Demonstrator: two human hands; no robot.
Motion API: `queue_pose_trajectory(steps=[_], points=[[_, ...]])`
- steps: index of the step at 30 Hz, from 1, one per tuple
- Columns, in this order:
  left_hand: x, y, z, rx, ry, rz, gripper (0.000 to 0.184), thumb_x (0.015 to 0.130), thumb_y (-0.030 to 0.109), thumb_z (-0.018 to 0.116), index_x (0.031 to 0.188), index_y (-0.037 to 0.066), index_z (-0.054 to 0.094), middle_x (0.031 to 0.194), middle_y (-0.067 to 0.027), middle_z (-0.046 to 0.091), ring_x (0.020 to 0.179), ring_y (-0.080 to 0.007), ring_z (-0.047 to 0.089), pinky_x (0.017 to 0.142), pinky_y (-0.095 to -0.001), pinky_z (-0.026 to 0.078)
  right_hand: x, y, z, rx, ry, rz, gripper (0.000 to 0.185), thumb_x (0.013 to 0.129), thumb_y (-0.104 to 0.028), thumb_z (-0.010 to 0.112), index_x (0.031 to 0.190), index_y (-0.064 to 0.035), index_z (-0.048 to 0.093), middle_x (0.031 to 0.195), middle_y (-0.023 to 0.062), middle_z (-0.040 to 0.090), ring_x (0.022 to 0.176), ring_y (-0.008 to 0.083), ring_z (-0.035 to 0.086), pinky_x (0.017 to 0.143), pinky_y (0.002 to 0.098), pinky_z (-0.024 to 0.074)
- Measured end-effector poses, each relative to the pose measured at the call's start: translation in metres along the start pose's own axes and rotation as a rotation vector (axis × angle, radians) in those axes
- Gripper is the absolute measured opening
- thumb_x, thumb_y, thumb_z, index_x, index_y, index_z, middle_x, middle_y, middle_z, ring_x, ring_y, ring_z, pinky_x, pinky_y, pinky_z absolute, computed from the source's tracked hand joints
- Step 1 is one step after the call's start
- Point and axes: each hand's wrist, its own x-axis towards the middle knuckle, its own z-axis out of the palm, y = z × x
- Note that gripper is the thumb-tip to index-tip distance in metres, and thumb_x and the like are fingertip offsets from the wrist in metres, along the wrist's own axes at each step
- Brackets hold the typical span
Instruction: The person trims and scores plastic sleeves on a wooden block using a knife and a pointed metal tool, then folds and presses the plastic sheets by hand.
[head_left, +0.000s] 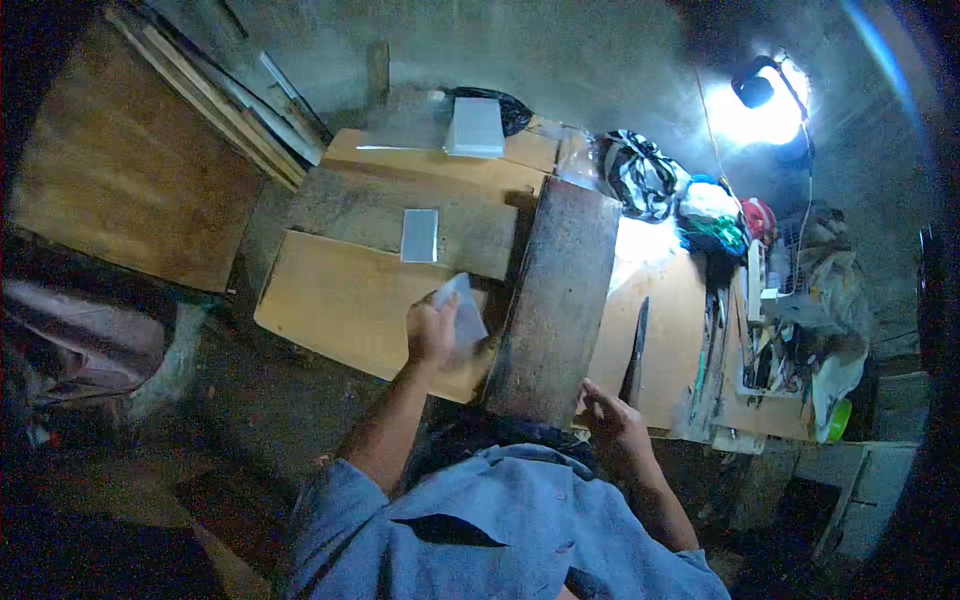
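Note:
My left hand (428,332) is closed on a translucent rectangular sheet (467,312), gripping its left side above the tan board (340,300). The sheet is tilted and slightly blurred. Just beyond it, a small pale rectangular piece (420,236) lies flat on a grey-brown plank. At the near right edge of a thick dark wooden block (560,300) is my right hand (614,424), its fingers loosely bent and apart, with nothing visible in them. Close beside that hand lies a long dark-bladed knife (637,345), its lower end near the fingers.
A white box-shaped stack (475,128) stands at the back of the table. Bags, including a zebra-striped one (638,178), sit at the back right under a bright lamp (755,85). A tray of tools (775,365) is at right. Planks (215,95) lean at left.

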Motion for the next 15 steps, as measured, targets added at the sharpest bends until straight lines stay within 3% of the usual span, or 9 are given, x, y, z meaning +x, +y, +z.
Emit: queue_pose_trajectory(steps=[1, 3, 5, 6, 8, 11, 13, 14, 15], points=[[0.012, -0.016, -0.005, -0.098, 0.061, -0.057, 0.032, 0.087, 0.028, 0.059, 0.105, 0.002, 0.059, 0.094, -0.0072, 0.062, 0.077, -0.0175, 0.058, 0.067, -0.0328, 0.046, 0.001, 0.008, 0.001, 0.188, -0.012, 0.140, 0.056, 0.078, 0.006, 0.061, 0.130, -0.0125, 0.050, 0.114, 0.0122, 0.061, 0.105, 0.0180, 0.058, 0.087, 0.0311, 0.0480], [0.042, -0.054, -0.011, -0.194, 0.128, -0.106, 0.033, 0.085, 0.029, 0.062, 0.105, 0.003, 0.059, 0.096, -0.0039, 0.060, 0.077, -0.0148, 0.056, 0.066, -0.0322, 0.045, 0.001, 0.020, 0.005, 0.062, 0.055, 0.054, 0.053, 0.079, 0.005, 0.061, 0.128, -0.0120, 0.052, 0.110, 0.0137, 0.063, 0.101, 0.0216, 0.061, 0.088, 0.0317, 0.0480], [0.069, -0.076, -0.011, -0.418, 0.223, -0.016, 0.037, 0.082, 0.032, 0.065, 0.105, 0.003, 0.059, 0.095, -0.0045, 0.061, 0.078, -0.0157, 0.056, 0.068, -0.0339, 0.045, 0.001, 0.038, 0.009, 0.012, 0.097, 0.026, 0.049, 0.080, 0.001, 0.061, 0.127, -0.0115, 0.052, 0.107, 0.0156, 0.064, 0.100, 0.0261, 0.062, 0.087, 0.0333, 0.0482], [0.060, -0.041, -0.016, -0.366, 0.231, -0.185, 0.038, 0.081, 0.029, 0.065, 0.107, 0.002, 0.060, 0.096, -0.0057, 0.062, 0.082, -0.0172, 0.057, 0.071, -0.0353, 0.045, 0.001, 0.051, 0.013, 0.016, 0.098, 0.026, 0.049, 0.080, 0.001, 0.061, 0.127, -0.0115, 0.052, 0.107, 0.0156, 0.064, 0.100, 0.0261, 0.062, 0.087, 0.0333, 0.0482], [0.079, -0.036, -0.020, -0.300, 0.200, -0.144, 0.038, 0.081, 0.029, 0.066, 0.107, 0.002, 0.060, 0.096, -0.0069, 0.063, 0.084, -0.0184, 0.058, 0.072, -0.0358, 0.046, 0.002, 0.073, 0.020, 0.009, 0.089, -0.107, 0.050, 0.080, -0.002, 0.061, 0.128, -0.0126, 0.051, 0.108, 0.0163, 0.063, 0.101, 0.0290, 0.062, 0.085, 0.0351, 0.0486], [0.115, -0.042, -0.025, -0.154, 0.217, -0.036, 0.039, 0.079, 0.028, 0.066, 0.106, 0.001, 0.061, 0.099, -0.0099, 0.064, 0.087, -0.0204, 0.060, 0.074, -0.0363, 0.047, -0.001, 0.066, 0.020, -0.125, 0.048, -0.065, 0.052, 0.080, -0.005, 0.062, 0.129, -0.0138, 0.049, 0.108, 0.0176, 0.063, 0.101, 0.0320, 0.061, 0.084, 0.0364, 0.0485], [0.136, -0.042, -0.037, -0.064, 0.130, -0.077, 0.042, 0.079, 0.030, 0.066, 0.109, 0.001, 0.059, 0.101, -0.0104, 0.064, 0.087, -0.0226, 0.060, 0.074, -0.0378, 0.047, -0.001, 0.042, 0.014, -0.154, 0.039, -0.016, 0.046, 0.082, -0.004, 0.060, 0.127, -0.0096, 0.051, 0.107, 0.0166, 0.064, 0.098, 0.0263, 0.062, 0.083, 0.0329, 0.0478], [0.165, -0.079, -0.039, -0.185, 0.205, -0.081, 0.044, 0.078, 0.030, 0.067, 0.111, 0.002, 0.057, 0.102, -0.0095, 0.063, 0.087, -0.0244, 0.060, 0.074, -0.0386, 0.048, -0.001, 0.035, 0.013, -0.185, 0.027, 0.031, 0.041, 0.085, -0.002, 0.059, 0.125, -0.0053, 0.052, 0.106, 0.0155, 0.064, 0.096, 0.0206, 0.063, 0.083, 0.0294, 0.0471], [0.159, -0.066, -0.039, -0.181, 0.203, -0.079, 0.044, 0.078, 0.030, 0.067, 0.111, 0.002, 0.057, 0.102, -0.0095, 0.063, 0.087, -0.0244, 0.060, 0.074, -0.0386, 0.048, -0.001, 0.038, 0.014, -0.181, 0.029, 0.031, 0.041, 0.085, -0.002, 0.059, 0.125, -0.0053, 0.052, 0.106, 0.0155, 0.064, 0.096, 0.0206, 0.063, 0.083, 0.0294, 0.0471]])
